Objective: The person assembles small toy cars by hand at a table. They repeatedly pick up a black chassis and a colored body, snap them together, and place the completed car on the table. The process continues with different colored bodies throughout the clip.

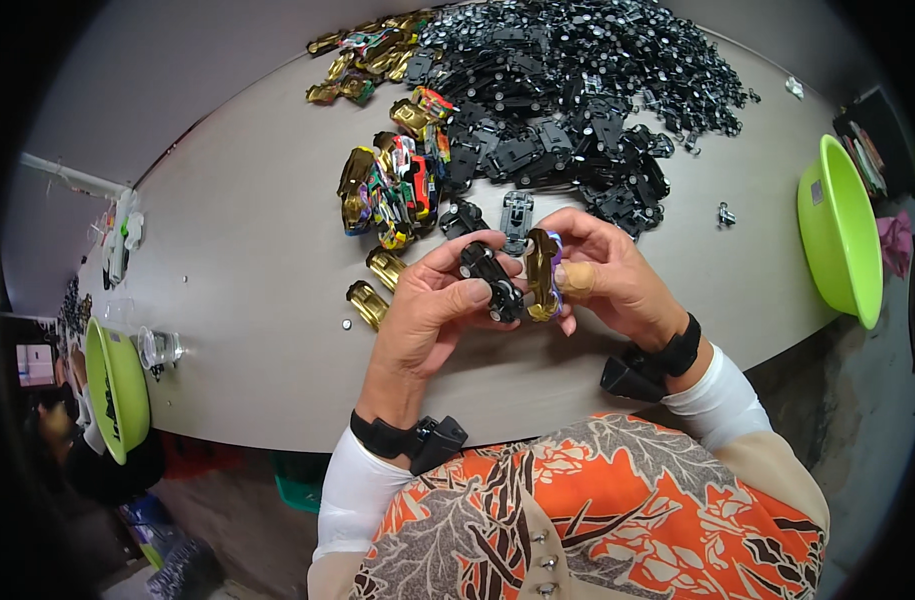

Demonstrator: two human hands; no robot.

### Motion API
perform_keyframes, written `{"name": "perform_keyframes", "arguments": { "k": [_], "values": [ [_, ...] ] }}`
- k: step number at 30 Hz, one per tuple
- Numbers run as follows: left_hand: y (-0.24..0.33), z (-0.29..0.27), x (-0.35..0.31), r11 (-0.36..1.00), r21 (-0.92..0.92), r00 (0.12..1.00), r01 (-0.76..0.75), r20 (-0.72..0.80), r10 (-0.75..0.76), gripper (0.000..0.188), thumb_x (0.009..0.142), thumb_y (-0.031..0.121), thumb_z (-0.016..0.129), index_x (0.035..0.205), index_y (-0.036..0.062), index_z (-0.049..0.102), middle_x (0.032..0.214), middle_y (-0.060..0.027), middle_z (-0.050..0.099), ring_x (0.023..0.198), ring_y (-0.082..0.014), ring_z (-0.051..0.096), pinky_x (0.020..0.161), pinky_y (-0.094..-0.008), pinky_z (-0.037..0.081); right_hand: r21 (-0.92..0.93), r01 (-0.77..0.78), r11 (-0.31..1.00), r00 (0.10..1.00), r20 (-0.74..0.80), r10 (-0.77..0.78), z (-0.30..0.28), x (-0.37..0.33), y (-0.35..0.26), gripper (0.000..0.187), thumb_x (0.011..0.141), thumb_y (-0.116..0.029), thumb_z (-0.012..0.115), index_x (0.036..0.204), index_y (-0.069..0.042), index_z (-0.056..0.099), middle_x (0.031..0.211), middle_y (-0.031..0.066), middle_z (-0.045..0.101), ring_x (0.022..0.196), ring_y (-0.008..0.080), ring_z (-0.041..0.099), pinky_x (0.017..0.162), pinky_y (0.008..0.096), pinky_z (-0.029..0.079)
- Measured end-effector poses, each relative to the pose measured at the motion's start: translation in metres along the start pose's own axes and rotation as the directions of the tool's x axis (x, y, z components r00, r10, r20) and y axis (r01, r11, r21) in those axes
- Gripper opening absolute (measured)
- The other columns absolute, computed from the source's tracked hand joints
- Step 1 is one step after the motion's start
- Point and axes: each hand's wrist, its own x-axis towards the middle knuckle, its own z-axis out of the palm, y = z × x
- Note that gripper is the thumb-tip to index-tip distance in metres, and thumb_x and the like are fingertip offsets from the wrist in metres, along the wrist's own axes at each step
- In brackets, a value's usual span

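Observation:
Between the thumb and fingers of my left hand point(422, 305) is a black toy car chassis point(490, 282) with small wheels. My right hand point(612, 275) grips a toy car body shell point(543, 275), gold inside with a purple outer side. The two parts are held side by side, close together, above the table. Just beyond my hands lie a loose chassis point(517, 218) showing grey parts and another black chassis point(463, 217). Left of my left hand, gold shells point(367, 303) rest on the table.
A large heap of black chassis point(537, 90) covers the far middle of the table point(247, 260). Colourful car shells point(402, 185) are piled at its left. Green basins stand at the right point(837, 235) and left point(122, 390) edges. A clear cup point(159, 347) is near the left basin.

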Motion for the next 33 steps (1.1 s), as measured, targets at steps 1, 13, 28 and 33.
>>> {"name": "perform_keyframes", "arguments": {
  "k": [1,13,28,33],
  "values": [
    [0.0,0.0,0.001,1.0,-0.017,1.0,0.005,-0.002,-0.005,0.047,0.079,0.005,0.066,0.123,-0.0008,0.049,0.104,-0.0131,0.062,0.094,-0.0239,0.064,0.075,-0.0388,0.058,-0.006,0.019,1.0,1.0,-0.018,-0.02,0.001,-0.001,0.0,0.039,0.084,-0.011,0.064,0.117,-0.001,0.044,0.093,0.0102,0.06,0.066,0.013,0.06,0.05,0.0247,0.054],
    [-0.004,0.001,0.003,0.998,-0.037,0.999,-0.046,-0.015,0.046,0.044,0.08,0.003,0.066,0.121,-0.0003,0.05,0.104,-0.0129,0.061,0.097,-0.0244,0.063,0.074,-0.0375,0.059,-0.321,0.226,0.92,0.949,-0.14,-0.282,0.019,-0.005,0.007,0.044,0.077,0.005,0.063,0.117,-0.001,0.044,0.102,0.0074,0.052,0.071,0.0049,0.055,0.053,0.0182,0.051],
    [-0.005,0.008,0.0,0.995,0.074,0.996,-0.069,-0.054,0.073,0.04,0.076,-0.003,0.066,0.115,-0.0007,0.057,0.102,-0.0101,0.062,0.089,-0.0182,0.064,0.073,-0.0327,0.059,-0.645,0.335,0.687,0.893,-0.014,-0.449,0.023,-0.006,0.015,0.035,0.076,-0.001,0.063,0.108,-0.002,0.049,0.083,0.0013,0.056,0.061,0.0023,0.048,0.052,0.0175,0.04],
    [-0.007,0.009,-0.003,0.99,0.138,0.997,-0.039,-0.059,0.048,0.043,0.074,-0.003,0.069,0.116,-0.0009,0.057,0.102,-0.0088,0.063,0.087,-0.0163,0.064,0.074,-0.0307,0.058,-0.71,0.308,0.633,0.908,0.022,-0.418,0.026,-0.006,0.014,0.034,0.075,0.0,0.061,0.107,-0.001,0.051,0.083,0.0027,0.056,0.058,0.0039,0.048,0.051,0.0192,0.04]
  ]
}}
